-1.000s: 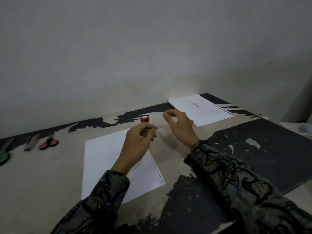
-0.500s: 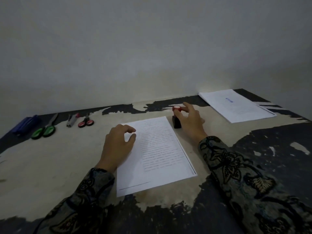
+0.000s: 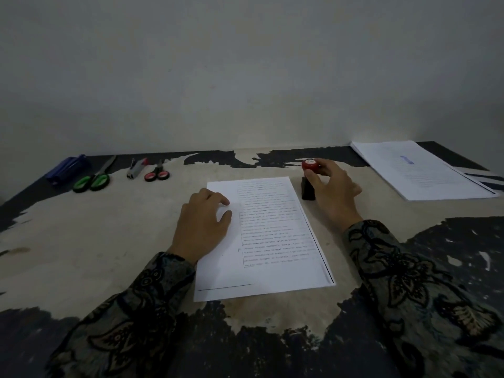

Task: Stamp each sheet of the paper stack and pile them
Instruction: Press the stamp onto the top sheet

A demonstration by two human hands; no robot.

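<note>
I've got the printed sheet (image 3: 268,236) lying flat in the middle of the table (image 3: 81,241), its long sides running toward the far edge. My left hand (image 3: 203,227) rests palm down on the sheet's left margin, fingers loosely curled and closed on nothing, pressing the paper to the tabletop. My right hand (image 3: 331,189) sits just off the sheet's far right corner, thumb and fingers wrapped around the stamp (image 3: 309,177), red knob on top and black base standing upright on the bare table, touching no paper. Over at the far right corner of the table lies the pile of sheets (image 3: 420,170), a blue mark showing on the top one, well apart from the stamp. Along the far left edge I see a blue object (image 3: 66,169), green-handled scissors (image 3: 94,177), a stapler (image 3: 136,167) and small red-handled scissors (image 3: 157,174) in a row.
</note>
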